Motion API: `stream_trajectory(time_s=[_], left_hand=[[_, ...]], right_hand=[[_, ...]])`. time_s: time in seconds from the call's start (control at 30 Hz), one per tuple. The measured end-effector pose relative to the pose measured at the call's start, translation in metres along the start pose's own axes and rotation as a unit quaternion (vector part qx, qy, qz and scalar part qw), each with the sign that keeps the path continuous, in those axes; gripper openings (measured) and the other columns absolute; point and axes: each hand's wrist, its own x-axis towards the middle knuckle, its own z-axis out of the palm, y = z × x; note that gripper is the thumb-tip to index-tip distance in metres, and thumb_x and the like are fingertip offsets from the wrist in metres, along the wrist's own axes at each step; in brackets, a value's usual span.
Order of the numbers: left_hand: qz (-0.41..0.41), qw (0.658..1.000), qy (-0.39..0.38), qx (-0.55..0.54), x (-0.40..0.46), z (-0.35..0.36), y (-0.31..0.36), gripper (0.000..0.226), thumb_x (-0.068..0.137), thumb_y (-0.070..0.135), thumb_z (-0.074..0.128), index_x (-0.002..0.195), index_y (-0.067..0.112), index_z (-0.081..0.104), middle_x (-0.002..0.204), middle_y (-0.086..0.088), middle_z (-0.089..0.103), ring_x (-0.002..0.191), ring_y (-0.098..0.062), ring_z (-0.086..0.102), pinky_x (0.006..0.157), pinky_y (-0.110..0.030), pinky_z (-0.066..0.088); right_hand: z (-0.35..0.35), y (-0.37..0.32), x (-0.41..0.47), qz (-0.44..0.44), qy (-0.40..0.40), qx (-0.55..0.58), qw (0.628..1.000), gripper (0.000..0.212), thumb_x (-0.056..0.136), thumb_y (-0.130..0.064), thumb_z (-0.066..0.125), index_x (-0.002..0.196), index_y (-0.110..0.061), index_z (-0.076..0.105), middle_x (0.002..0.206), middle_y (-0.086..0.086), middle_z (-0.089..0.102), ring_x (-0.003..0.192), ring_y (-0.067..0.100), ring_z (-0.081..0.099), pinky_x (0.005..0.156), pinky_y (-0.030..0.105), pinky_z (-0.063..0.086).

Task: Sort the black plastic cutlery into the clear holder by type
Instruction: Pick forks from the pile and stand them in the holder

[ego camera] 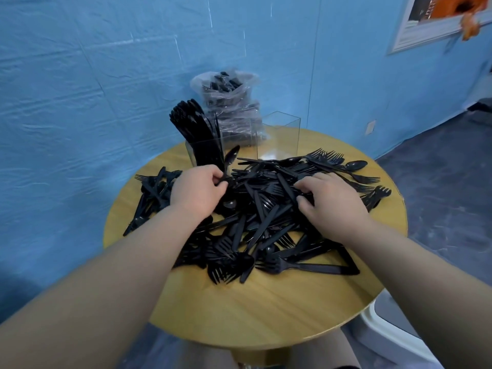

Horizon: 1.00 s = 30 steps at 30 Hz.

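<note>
A big heap of black plastic cutlery, forks, knives and spoons mixed, covers the round wooden table. At the back stands the clear holder: its left compartment is packed with upright black knives, and its right compartment looks empty. My left hand pinches the handle of a black spoon, whose bowl points up beside the left compartment. My right hand rests on the heap with its fingers curled around some pieces; which pieces I cannot tell.
A clear plastic bag of more black cutlery stands behind the holder against the blue wall. A smaller bunch of cutlery lies at the table's left edge. A grey chair is at the lower right.
</note>
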Motion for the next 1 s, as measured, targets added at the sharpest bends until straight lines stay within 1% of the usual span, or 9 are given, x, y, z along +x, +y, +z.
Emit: stream_trajectory(time_s=[0.1,0.27,0.37,0.47,0.53,0.7,0.83,0.93,1.0], left_hand=[[-0.046,0.998,0.013,-0.033,0.009,-0.004,-0.013,0.023,0.09,0.03,0.063,0.111,0.02,0.066,0.093,0.008,0.066,0.09,-0.015,0.061,0.082,-0.03,0.049],[-0.06,0.997,0.026,-0.028,0.013,-0.004,-0.03,0.035,0.09,0.028,0.062,0.124,0.02,0.059,0.112,0.004,0.066,0.098,-0.017,0.06,0.082,-0.029,0.045],[0.005,0.999,0.037,-0.017,0.009,-0.003,-0.025,0.039,0.089,0.032,0.062,0.126,0.026,0.056,0.125,0.005,0.058,0.11,-0.017,0.055,0.092,-0.035,0.045],[0.112,0.993,-0.023,0.001,0.005,0.001,-0.013,0.038,0.087,0.038,0.062,0.124,0.031,0.058,0.131,0.008,0.051,0.123,-0.016,0.041,0.103,-0.037,0.034],[0.137,0.988,-0.062,0.031,0.006,0.007,-0.009,0.04,0.086,0.041,0.062,0.125,0.034,0.057,0.134,0.01,0.048,0.127,-0.016,0.035,0.106,-0.039,0.03],[0.097,0.993,-0.024,0.063,0.017,0.009,-0.009,0.022,0.088,0.042,0.062,0.104,0.028,0.068,0.123,0.006,0.058,0.121,-0.022,0.042,0.099,-0.041,0.038],[0.023,0.997,0.019,0.069,0.021,0.002,-0.022,0.017,0.09,0.039,0.061,0.088,0.024,0.068,0.105,0.002,0.063,0.109,-0.025,0.05,0.089,-0.041,0.046],[-0.009,0.998,0.031,0.059,0.02,0.002,-0.029,0.015,0.089,0.034,0.062,0.098,0.022,0.066,0.109,0.0,0.063,0.11,-0.025,0.051,0.087,-0.042,0.047],[0.014,0.998,0.043,0.035,0.017,0.003,-0.026,0.019,0.09,0.029,0.062,0.108,0.023,0.062,0.119,0.001,0.058,0.115,-0.023,0.048,0.093,-0.039,0.043]], right_hand=[[0.002,0.002,0.005,-0.002,-0.003,0.007,1.0,0.034,0.094,-0.031,0.049,0.126,-0.022,0.058,0.117,-0.003,0.06,0.113,0.019,0.046,0.091,0.031,0.041],[0.007,0.001,0.013,-0.013,-0.019,-0.022,0.999,0.04,0.092,-0.042,0.049,0.128,-0.027,0.055,0.123,-0.005,0.055,0.117,0.02,0.037,0.094,0.029,0.036],[0.01,-0.002,0.019,-0.022,-0.033,-0.029,0.999,0.044,0.09,-0.048,0.051,0.129,-0.029,0.054,0.123,-0.005,0.054,0.118,0.019,0.036,0.094,0.029,0.035],[0.013,-0.006,0.025,-0.033,-0.042,-0.033,0.998,0.047,0.088,-0.05,0.053,0.13,-0.029,0.053,0.118,-0.007,0.056,0.116,0.019,0.037,0.093,0.029,0.038],[0.014,-0.009,0.03,-0.042,-0.048,-0.037,0.997,0.046,0.088,-0.048,0.054,0.129,-0.028,0.053,0.114,-0.007,0.058,0.112,0.019,0.04,0.091,0.031,0.041],[0.01,-0.01,0.039,-0.026,-0.018,-0.016,0.999,0.035,0.09,-0.039,0.057,0.122,-0.023,0.057,0.103,-0.004,0.064,0.099,0.02,0.056,0.079,0.033,0.048],[0.007,-0.004,0.038,0.009,0.019,0.013,1.0,0.021,0.09,-0.033,0.059,0.106,-0.02,0.06,0.089,-0.005,0.067,0.086,0.022,0.061,0.073,0.034,0.05],[0.007,-0.001,0.036,0.027,0.027,0.014,0.999,0.014,0.09,-0.03,0.058,0.098,-0.019,0.059,0.086,-0.002,0.068,0.083,0.025,0.061,0.07,0.036,0.052],[0.008,-0.001,0.036,0.033,0.03,0.022,0.999,0.012,0.091,-0.028,0.058,0.097,-0.018,0.059,0.086,0.0,0.068,0.082,0.026,0.061,0.07,0.038,0.053]])
